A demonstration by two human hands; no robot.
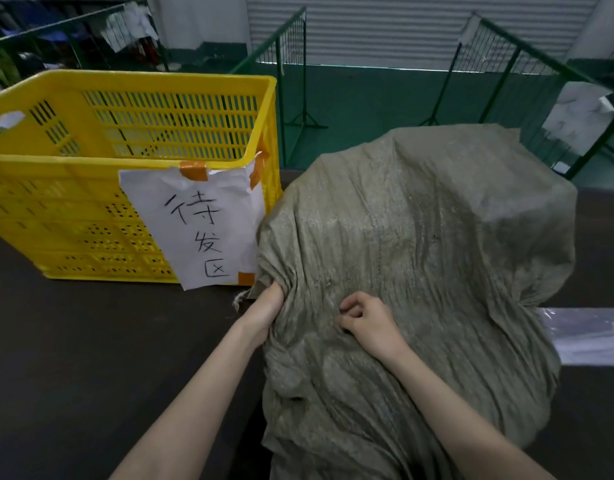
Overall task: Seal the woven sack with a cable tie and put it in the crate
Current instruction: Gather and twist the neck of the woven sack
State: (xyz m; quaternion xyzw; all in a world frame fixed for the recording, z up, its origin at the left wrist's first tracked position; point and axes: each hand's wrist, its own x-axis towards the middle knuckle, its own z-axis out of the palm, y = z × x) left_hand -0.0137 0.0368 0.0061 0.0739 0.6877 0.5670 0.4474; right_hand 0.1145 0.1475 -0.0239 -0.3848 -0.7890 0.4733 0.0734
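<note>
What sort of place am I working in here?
Probably a warehouse packing or dispatch area: a yellow slatted crate with a taped handwritten paper sign, green mesh barriers, and a roller shutter door.

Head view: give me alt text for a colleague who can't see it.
A person's left hand grips bunched fabric of a grey-green woven sack lying on a dark table, while the right hand rests curled on it. A yellow crate with a taped paper sign stands left of the sack.
</note>
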